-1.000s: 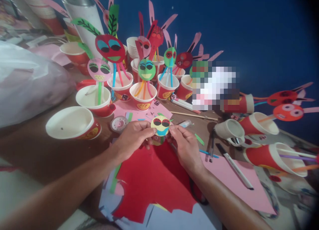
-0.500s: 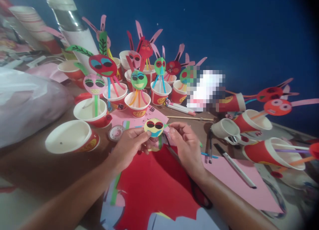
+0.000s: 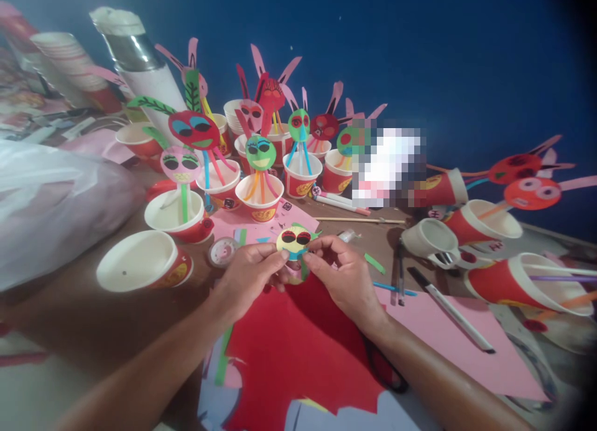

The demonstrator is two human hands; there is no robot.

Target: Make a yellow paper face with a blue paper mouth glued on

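Observation:
Between my hands is a small round yellow paper face (image 3: pixel 290 239) with dark eyes, red lids and a blue mouth. My left hand (image 3: pixel 256 266) pinches its left edge between thumb and fingers. The thumb and fingertips of my right hand (image 3: pixel 342 272) close on its right edge. A bit of green paper shows behind the top right of the face. Below my hands lies a large red paper sheet (image 3: pixel 298 350) with cut edges. Scissors (image 3: pixel 392 378) lie partly hidden under my right forearm. A roll of clear tape (image 3: pixel 222 252) is beside my left hand.
Several red-and-white paper cups (image 3: pixel 261 198) holding paper faces on coloured straws stand at the back. An empty-looking tilted cup (image 3: pixel 135 260) is at left, near a plastic bag (image 3: pixel 56 201). At right are a white mug (image 3: pixel 429 241), a marker (image 3: pixel 450 310) and pink paper (image 3: pixel 504 362).
My right hand has moved in from beside the yellow face onto its right edge. The view has shifted slightly, and my left hand keeps its pinch.

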